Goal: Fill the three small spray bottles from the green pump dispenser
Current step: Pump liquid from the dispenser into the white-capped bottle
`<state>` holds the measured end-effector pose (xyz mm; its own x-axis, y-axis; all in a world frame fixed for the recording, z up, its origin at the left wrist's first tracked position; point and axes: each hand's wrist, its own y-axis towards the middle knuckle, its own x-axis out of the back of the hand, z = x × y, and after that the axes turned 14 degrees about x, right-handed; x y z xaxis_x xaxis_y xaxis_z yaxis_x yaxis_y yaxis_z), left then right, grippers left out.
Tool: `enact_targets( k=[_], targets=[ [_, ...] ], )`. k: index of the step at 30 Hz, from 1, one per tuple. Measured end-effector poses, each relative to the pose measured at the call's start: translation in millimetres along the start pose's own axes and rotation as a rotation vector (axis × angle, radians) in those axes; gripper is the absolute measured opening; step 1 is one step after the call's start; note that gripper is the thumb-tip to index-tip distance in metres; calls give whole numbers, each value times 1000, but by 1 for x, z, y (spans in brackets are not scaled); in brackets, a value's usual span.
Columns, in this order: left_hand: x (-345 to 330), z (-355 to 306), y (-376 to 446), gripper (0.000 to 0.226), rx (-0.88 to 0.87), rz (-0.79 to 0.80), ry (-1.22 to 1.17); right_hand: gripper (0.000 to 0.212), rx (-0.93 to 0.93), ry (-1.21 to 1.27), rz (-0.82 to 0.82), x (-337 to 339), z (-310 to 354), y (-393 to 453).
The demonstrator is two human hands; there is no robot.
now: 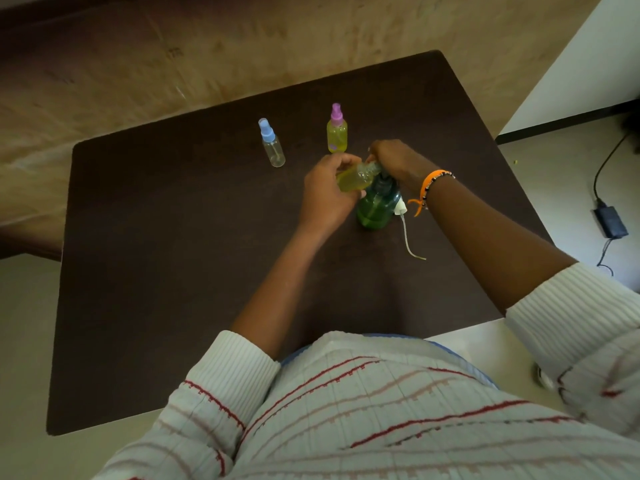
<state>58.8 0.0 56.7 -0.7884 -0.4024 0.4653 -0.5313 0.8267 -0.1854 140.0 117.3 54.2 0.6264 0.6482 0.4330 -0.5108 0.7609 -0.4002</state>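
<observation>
My left hand (323, 195) grips a tilted spray bottle (353, 176) mid-table; my right hand (394, 159), fingers curled, presses the green dispenser (377, 206).

A dark brown table (173, 271) stands on a pale floor (24, 341). Beyond its far edge runs tan, mottled flooring (207, 46). Off its right edge, a black adapter (610, 221) with its cord lies near a white wall (588, 64).

Dark brown matt counter (173, 237) showing faint wood grain. Clear glossy plastic spray bottles, blue-capped (272, 143) and pink-capped (337, 128), catching light. Translucent green plastic pump dispenser (377, 206) gleaming smooth. Ribbed knit cloth sleeve (239, 362) looking soft.
</observation>
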Motion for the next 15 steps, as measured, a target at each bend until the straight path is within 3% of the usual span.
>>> enact_targets(
  k=[6,10,15],
  targets=[
    [-1,3,2,40,27,-3,-1,39,19,-98,-118,-4,-4,-2],
    [-4,6,3,41,38,9,-8,60,81,-63,-222,0,-6,-4],
    [-2,6,4,42,43,8,-28,59,81,-54,-139,0,-4,-4]
  ],
)
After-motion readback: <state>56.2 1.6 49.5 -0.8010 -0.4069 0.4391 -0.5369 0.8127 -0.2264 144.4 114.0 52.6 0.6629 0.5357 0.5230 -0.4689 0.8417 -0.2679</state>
